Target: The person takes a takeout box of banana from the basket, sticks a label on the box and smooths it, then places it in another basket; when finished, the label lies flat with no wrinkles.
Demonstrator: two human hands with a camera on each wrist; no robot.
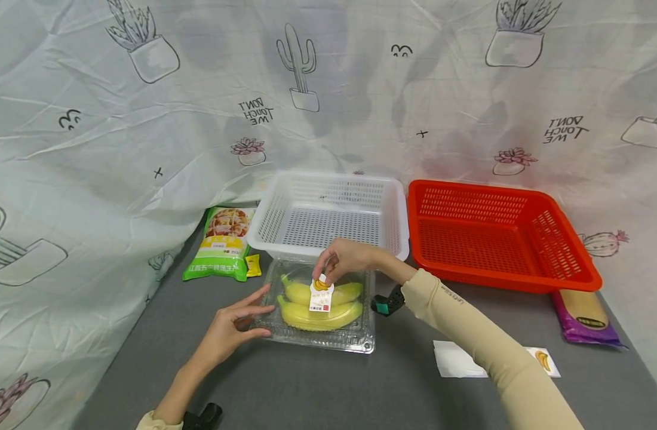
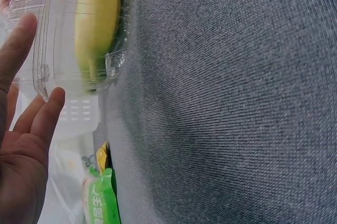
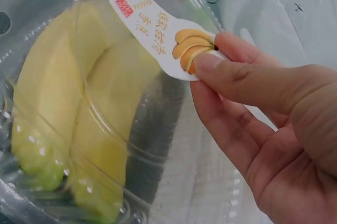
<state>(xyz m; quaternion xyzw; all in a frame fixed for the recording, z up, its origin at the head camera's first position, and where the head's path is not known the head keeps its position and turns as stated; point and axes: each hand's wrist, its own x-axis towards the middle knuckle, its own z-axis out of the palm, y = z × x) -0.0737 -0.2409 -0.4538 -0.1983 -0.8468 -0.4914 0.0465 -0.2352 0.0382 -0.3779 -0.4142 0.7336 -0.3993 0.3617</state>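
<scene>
Two bananas (image 1: 321,315) lie inside a clear plastic clamshell box (image 1: 355,343), which sits on the grey table. My right hand (image 1: 341,260) is above the lid and pinches the rounded end of a white label (image 3: 152,29) between thumb and fingers. The label carries a banana picture and gold lettering; whether its lower end sticks to the lid I cannot tell. At the box's left edge, my left hand (image 1: 229,331) touches the rim with spread, fairly straight fingers (image 2: 50,110) and thumb. The box's far edge stands close to a white basket (image 1: 255,230).
Beside the white basket is a red basket (image 1: 522,278). A green food bag (image 1: 221,254) and a small yellow packet (image 1: 253,265) lie at left. A purple-ended package (image 1: 583,316) is at right. White paper (image 1: 454,361) and a banana-printed piece (image 1: 547,361) lie near my right forearm.
</scene>
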